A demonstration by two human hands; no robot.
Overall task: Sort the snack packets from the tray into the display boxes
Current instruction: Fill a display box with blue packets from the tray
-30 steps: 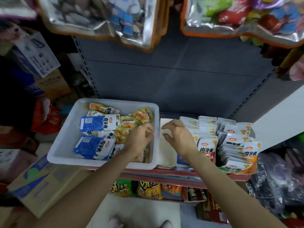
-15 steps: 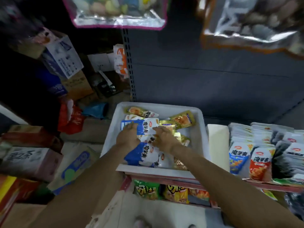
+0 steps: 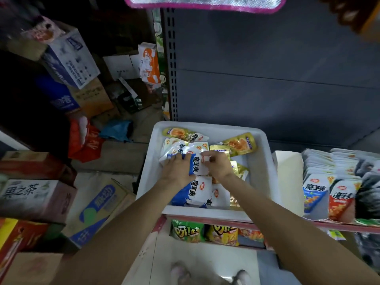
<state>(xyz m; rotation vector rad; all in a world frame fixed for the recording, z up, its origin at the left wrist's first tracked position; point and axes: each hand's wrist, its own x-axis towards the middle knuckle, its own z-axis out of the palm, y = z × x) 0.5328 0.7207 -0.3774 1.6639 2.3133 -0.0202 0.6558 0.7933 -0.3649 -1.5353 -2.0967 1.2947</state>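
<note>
A white plastic tray (image 3: 265,177) sits on the shelf and holds several blue-and-white and gold snack packets. Both my hands are inside it. My left hand (image 3: 177,168) grips the left side of a blue-and-white packet (image 3: 197,164), and my right hand (image 3: 219,164) pinches the same packet's right edge. More blue-and-white packets (image 3: 196,192) lie under my wrists, and gold packets (image 3: 239,144) lie at the tray's far side. To the right stand display boxes (image 3: 333,182) with upright rows of blue and red packets.
A cream box (image 3: 289,179) stands between the tray and the display boxes. Cardboard cartons (image 3: 37,194) pile up on the floor at the left. Chip bags (image 3: 205,233) fill the lower shelf. A pink-edged bag (image 3: 205,3) hangs overhead. My feet (image 3: 207,273) show below.
The view swung left from the display boxes to the tray. Both hands moved from the tray's right edge into its middle and took hold of a blue-and-white packet.
</note>
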